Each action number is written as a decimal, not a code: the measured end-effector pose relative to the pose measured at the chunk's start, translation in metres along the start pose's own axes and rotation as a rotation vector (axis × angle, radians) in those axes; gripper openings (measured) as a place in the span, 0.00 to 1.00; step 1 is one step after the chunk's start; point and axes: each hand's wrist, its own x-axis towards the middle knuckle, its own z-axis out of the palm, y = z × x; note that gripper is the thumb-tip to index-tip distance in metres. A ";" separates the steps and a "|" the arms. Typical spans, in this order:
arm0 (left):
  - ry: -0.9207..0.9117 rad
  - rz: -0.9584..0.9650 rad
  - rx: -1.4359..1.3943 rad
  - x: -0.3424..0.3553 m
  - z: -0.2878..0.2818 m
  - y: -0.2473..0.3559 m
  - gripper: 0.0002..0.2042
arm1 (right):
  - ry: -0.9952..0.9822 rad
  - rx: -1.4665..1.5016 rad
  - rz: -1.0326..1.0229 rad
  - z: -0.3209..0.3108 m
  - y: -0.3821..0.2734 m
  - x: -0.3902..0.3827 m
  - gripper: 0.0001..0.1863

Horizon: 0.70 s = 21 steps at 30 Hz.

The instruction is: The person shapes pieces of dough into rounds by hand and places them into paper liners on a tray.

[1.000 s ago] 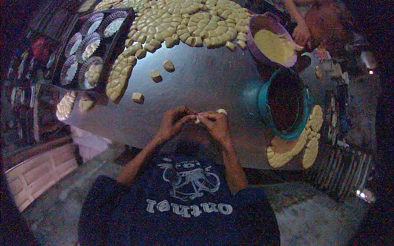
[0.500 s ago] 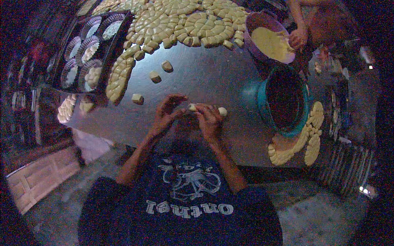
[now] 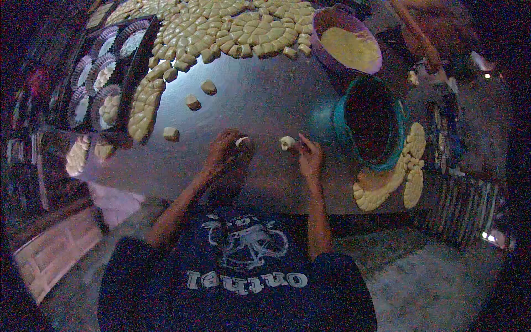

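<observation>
My left hand (image 3: 224,149) is curled around a small pale dough piece (image 3: 241,142), part of it showing at the fingertips. To the right, a second small dough ball (image 3: 287,144) with a darker spot on its side rests on the metal tabletop (image 3: 249,99). My right hand (image 3: 311,156) is just beyond that ball, fingers apart and fingertips close to it; whether they touch it is unclear. Three cut dough pieces, one of them the nearest dough piece (image 3: 171,133), lie to the left of my hands.
Many cut dough pieces (image 3: 257,34) in rings cover the far side. A dark tray (image 3: 145,61) of paper-lined round tins stands left. At right are a teal bucket (image 3: 339,124), a purple basin (image 3: 318,50) of yellowish contents and more dough (image 3: 381,196). Another person's arm (image 3: 417,33) shows behind.
My right hand has moved right, off the dough piece between my hands to the far side of the other ball. My left hand has closed around the first piece. The other person's hand has left the basin.
</observation>
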 end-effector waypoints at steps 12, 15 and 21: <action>0.092 0.253 0.214 0.002 0.002 0.087 0.11 | 0.300 -0.346 -0.151 0.041 -0.050 -0.026 0.27; 0.060 0.283 0.093 0.008 0.005 0.096 0.10 | 0.325 -0.469 -0.084 0.048 -0.055 -0.022 0.21; -0.044 0.053 0.054 0.012 0.027 0.103 0.12 | 0.423 -0.233 -0.328 0.029 -0.046 -0.022 0.13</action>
